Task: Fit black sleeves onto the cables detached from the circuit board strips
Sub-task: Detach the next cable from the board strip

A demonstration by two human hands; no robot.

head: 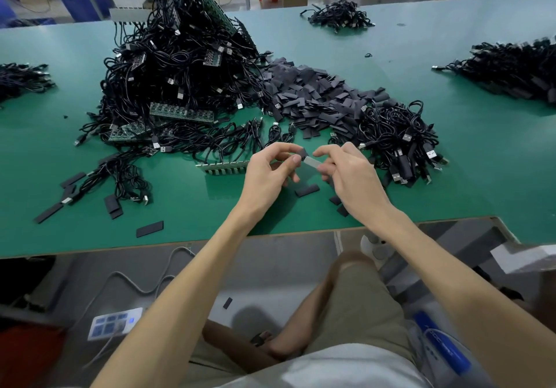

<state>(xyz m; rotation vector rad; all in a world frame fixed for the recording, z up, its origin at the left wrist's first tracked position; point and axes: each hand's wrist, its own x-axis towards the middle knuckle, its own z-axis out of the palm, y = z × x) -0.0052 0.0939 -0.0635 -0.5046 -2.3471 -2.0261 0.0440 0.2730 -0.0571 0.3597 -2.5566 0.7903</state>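
My left hand (272,174) and my right hand (349,174) meet above the green table (186,207) near its front edge. Between them is a small grey flat piece (313,162) with a black end (304,153); the left thumb and fingers pinch the black end, the right fingers pinch the grey part. A circuit board strip (224,167) lies just left of my left hand. A heap of black sleeves (313,95) lies behind my hands. A big pile of cables on board strips (177,65) rises at the back left.
A bundle of loose black cables (400,140) lies right of my hands. Single sleeves (307,190) lie scattered on the table near the front edge (150,228). More cable piles sit at far right (511,71), far left (21,79) and back (338,15).
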